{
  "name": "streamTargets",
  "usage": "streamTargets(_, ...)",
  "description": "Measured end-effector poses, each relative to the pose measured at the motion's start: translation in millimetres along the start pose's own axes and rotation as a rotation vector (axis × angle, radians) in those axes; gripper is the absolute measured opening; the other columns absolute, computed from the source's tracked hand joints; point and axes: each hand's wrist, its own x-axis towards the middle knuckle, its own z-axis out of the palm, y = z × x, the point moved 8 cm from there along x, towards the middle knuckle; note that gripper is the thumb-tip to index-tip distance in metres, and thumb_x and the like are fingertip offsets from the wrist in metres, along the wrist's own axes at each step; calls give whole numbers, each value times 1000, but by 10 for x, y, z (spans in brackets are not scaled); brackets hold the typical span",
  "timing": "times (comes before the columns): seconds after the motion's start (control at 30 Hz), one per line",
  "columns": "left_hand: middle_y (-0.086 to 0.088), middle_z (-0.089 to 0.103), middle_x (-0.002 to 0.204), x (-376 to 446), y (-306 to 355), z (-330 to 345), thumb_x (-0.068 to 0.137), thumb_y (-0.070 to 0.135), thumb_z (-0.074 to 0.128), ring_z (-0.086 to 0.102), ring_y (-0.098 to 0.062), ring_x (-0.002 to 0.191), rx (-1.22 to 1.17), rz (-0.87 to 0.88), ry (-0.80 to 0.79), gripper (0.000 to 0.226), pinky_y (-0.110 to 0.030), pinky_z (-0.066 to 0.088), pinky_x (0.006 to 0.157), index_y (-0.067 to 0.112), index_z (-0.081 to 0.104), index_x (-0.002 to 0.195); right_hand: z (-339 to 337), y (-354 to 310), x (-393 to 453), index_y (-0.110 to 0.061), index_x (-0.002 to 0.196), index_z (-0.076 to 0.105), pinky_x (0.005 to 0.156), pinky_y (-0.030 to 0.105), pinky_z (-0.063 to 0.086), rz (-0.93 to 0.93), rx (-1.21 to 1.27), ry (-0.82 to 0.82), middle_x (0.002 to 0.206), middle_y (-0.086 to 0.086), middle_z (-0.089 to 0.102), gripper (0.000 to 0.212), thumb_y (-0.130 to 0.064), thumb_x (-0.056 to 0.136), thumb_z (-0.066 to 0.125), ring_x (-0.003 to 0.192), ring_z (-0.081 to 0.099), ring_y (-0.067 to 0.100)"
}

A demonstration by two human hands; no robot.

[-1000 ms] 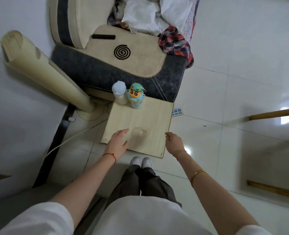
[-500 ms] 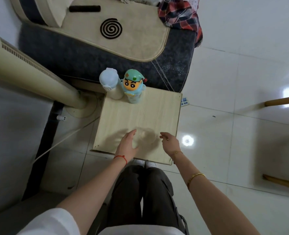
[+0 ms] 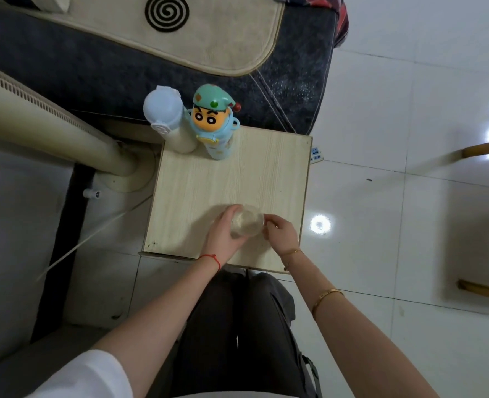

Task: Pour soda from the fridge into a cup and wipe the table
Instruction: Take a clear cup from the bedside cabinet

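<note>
A clear glass cup (image 3: pixel 247 223) stands near the front edge of a small light-wood table (image 3: pixel 232 182). My left hand (image 3: pixel 223 235) is wrapped around the cup's left side. My right hand (image 3: pixel 280 232) touches the cup's right rim with its fingertips. No soda bottle or cloth is in view.
At the table's back left stand a white lidded bottle (image 3: pixel 165 116) and a cartoon-figure bottle (image 3: pixel 213 122). A dark sofa (image 3: pixel 180 64) lies behind, a cream tower fan (image 3: pixel 51 119) to the left, a power strip (image 3: pixel 315 155) on the tiled floor at the right.
Both hands have closed in from the table's front edge onto the glass cup. The camera has moved closer over the table.
</note>
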Motion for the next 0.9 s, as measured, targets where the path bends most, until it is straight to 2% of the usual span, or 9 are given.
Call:
streamTargets(0.03, 8, 55, 131, -6, 12, 7, 76, 30, 79, 55, -17, 118, -11, -1, -4, 64, -42, 49, 99, 32, 47, 131, 13, -1, 0, -14, 116, 68, 77, 30, 50, 3, -2, -10, 102, 7, 69, 36, -9, 93, 41, 87, 59, 19)
streamTargets(0.13, 15, 58, 127, -47, 114, -22, 75, 31, 80, 57, -10, 116, -44, 10, -6, 61, -39, 50, 99, 40, 48, 125, 7, -41, -35, -15, 115, 68, 90, 41, 54, 7, 13, -27, 110, 9, 70, 33, -14, 94, 44, 95, 63, 23)
streamTargets(0.23, 18, 61, 123, -137, 300, -139, 70, 31, 84, 58, -4, 115, -73, 34, 3, 63, -37, 50, 98, 51, 48, 118, -89, -131, -181, -12, 111, 69, 90, 45, 55, 28, 85, -18, 102, 7, 70, 28, -14, 95, 46, 95, 66, 26)
streamTargets(0.3, 17, 61, 124, -238, 510, -245, 71, 24, 85, 57, -3, 116, -65, 76, -4, 65, -35, 49, 100, 40, 51, 123, -196, -237, -351, -5, 112, 68, 86, 41, 57, 47, 153, -13, 98, 10, 69, 26, -13, 96, 48, 89, 65, 25)
streamTargets(0.37, 15, 61, 126, -368, 765, -376, 71, 18, 84, 57, -2, 116, -55, 126, -15, 65, -32, 48, 101, 26, 53, 128, -303, -358, -561, 1, 113, 66, 75, 30, 56, 61, 229, -28, 98, 12, 68, 27, -11, 97, 49, 84, 63, 22)
streamTargets(0.47, 14, 62, 125, -619, 1170, -597, 71, 18, 85, 57, -2, 115, -47, 174, -38, 65, -28, 48, 99, 21, 55, 128, -471, -586, -946, 2, 109, 67, 65, 20, 53, 45, 286, -58, 95, 11, 67, 23, -12, 96, 53, 77, 61, 16)
streamTargets(0.57, 15, 62, 126, -910, 1563, -788, 72, 20, 84, 56, 0, 115, -33, 221, -76, 64, -23, 48, 97, 25, 55, 129, -651, -790, -1351, -3, 100, 69, 67, 21, 52, 18, 324, -70, 91, 7, 67, 18, -14, 95, 57, 75, 61, 14)
streamTargets(0.7, 16, 62, 126, -1307, 2040, -970, 73, 21, 84, 56, 0, 117, -20, 294, -107, 65, -16, 46, 94, 29, 55, 131, -897, -974, -1863, 2, 109, 68, 69, 19, 52, -25, 361, -61, 92, 6, 67, 25, -13, 97, 52, 80, 61, 15)
streamTargets(0.9, 11, 61, 129, -1741, 2591, -983, 75, 23, 83, 55, 1, 118, -33, 398, -162, 65, -17, 48, 98, 23, 55, 134, -1249, -1016, -2515, -1, 109, 69, 75, 22, 52, -75, 449, 22, 97, 10, 68, 24, -14, 98, 52, 83, 63, 16)
